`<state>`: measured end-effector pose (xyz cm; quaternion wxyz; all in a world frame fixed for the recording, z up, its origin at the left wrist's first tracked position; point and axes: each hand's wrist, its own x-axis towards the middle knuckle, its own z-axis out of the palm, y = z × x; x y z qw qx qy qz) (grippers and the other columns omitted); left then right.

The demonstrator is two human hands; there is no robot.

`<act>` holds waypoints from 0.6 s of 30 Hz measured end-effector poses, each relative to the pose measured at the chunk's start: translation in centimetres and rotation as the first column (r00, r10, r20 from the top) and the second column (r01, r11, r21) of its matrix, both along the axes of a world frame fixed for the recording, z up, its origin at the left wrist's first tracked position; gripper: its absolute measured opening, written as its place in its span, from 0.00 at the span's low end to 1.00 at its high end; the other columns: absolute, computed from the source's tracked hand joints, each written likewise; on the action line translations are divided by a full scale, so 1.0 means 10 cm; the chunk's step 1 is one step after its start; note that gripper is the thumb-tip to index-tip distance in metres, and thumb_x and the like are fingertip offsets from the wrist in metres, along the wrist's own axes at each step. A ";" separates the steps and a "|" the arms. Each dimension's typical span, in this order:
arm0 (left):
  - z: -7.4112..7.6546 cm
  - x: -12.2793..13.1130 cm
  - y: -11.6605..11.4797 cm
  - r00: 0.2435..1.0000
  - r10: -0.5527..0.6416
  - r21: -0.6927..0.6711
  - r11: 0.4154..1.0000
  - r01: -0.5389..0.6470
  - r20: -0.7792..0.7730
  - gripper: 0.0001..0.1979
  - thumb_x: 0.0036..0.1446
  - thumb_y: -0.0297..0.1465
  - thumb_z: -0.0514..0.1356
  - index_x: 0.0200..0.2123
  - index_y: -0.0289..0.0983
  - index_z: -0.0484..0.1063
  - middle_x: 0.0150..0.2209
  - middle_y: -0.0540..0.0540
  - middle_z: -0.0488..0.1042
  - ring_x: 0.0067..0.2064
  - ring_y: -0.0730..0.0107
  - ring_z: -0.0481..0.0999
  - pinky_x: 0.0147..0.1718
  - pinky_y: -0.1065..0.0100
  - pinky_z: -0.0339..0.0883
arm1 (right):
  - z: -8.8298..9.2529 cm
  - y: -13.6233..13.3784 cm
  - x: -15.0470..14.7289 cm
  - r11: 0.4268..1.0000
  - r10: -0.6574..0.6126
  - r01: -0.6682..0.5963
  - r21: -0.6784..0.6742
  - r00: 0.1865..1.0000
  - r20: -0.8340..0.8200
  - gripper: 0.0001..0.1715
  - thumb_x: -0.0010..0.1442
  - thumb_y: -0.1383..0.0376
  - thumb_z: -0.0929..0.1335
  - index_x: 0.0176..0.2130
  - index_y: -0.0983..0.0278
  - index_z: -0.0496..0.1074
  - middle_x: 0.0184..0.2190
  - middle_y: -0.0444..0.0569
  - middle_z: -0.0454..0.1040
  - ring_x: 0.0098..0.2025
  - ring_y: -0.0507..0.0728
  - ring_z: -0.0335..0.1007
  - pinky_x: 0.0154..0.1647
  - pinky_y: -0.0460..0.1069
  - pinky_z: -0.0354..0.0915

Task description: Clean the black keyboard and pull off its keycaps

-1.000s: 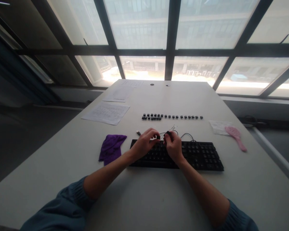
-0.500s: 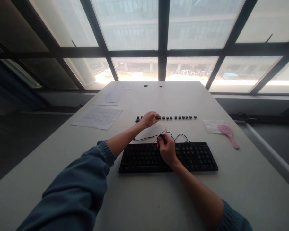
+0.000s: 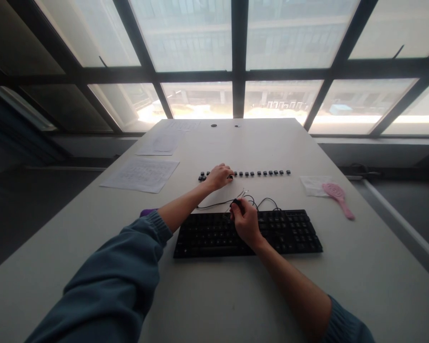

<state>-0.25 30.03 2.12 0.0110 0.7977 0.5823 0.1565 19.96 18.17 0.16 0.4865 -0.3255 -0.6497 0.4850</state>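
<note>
A black keyboard (image 3: 207,238) lies in front of me on the white table. Above its upper rows, my right hand (image 3: 246,221) is closed around a keycap puller (image 3: 236,203), a small black grip with thin wire ends sticking out. Farther off, my left hand (image 3: 219,177) reaches to a row of loose black keycaps (image 3: 265,173). Its fingertips pinch one keycap (image 3: 230,177) just at the near side of that row. Part of the row is hidden behind this hand.
The keyboard's black cable (image 3: 216,206) loops behind it. Several paper sheets (image 3: 141,175) lie at the left. To the right, a pink hairbrush (image 3: 338,195) rests partly over a pale packet (image 3: 309,186). Something purple (image 3: 147,212) shows beside my left sleeve. Windows stand beyond the table.
My left hand has shifted slightly, and a keycap now shows at its fingertips, a little nearer than the row. My right hand still holds the puller. The whole view has shifted slightly.
</note>
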 end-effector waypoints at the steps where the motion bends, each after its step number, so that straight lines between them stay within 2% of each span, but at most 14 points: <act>1: 0.01 -0.01 -0.01 1.000 -0.001 0.007 1.000 0.001 0.001 0.10 0.55 0.28 0.65 0.42 0.39 0.81 0.42 0.41 0.79 0.46 0.56 0.72 0.51 0.58 0.66 | 0.00 0.00 0.00 1.000 0.001 -0.001 -0.001 1.000 -0.001 0.12 0.66 0.59 0.65 0.31 0.61 0.67 0.22 0.43 0.70 0.23 0.53 0.66 0.26 0.47 0.63; 6: 0.11 -0.02 -0.14 1.000 0.006 0.066 0.998 -0.008 0.025 0.11 0.58 0.29 0.63 0.44 0.38 0.80 0.44 0.41 0.77 0.48 0.57 0.72 0.53 0.57 0.66 | 0.00 0.00 0.01 1.000 0.004 -0.004 -0.010 1.000 -0.016 0.13 0.66 0.58 0.65 0.32 0.61 0.67 0.22 0.43 0.70 0.23 0.53 0.66 0.26 0.47 0.63; 10: 0.21 0.03 -0.34 0.995 0.034 0.112 0.993 -0.044 0.091 0.09 0.62 0.28 0.60 0.43 0.37 0.80 0.43 0.41 0.78 0.46 0.58 0.73 0.51 0.57 0.67 | 0.01 -0.01 0.02 1.000 -0.009 0.009 -0.007 1.000 -0.018 0.13 0.67 0.57 0.65 0.32 0.61 0.67 0.23 0.44 0.71 0.23 0.53 0.67 0.26 0.47 0.63; 14: 0.28 0.11 -0.70 0.980 0.071 0.122 0.988 -0.095 0.187 0.12 0.64 0.26 0.56 0.44 0.36 0.79 0.41 0.42 0.80 0.45 0.59 0.75 0.50 0.58 0.68 | 0.01 -0.02 0.01 0.999 -0.051 0.051 0.008 0.997 -0.051 0.12 0.67 0.58 0.65 0.33 0.61 0.67 0.23 0.43 0.71 0.24 0.53 0.67 0.27 0.48 0.64; 18: 0.27 0.25 -1.19 0.935 0.080 0.049 0.993 -0.103 0.346 0.14 0.63 0.23 0.54 0.45 0.36 0.78 0.39 0.44 0.80 0.43 0.63 0.77 0.48 0.61 0.70 | 0.03 -0.01 0.01 0.994 -0.102 0.103 0.022 0.993 -0.056 0.11 0.66 0.59 0.64 0.33 0.61 0.67 0.24 0.43 0.70 0.24 0.53 0.66 0.28 0.48 0.63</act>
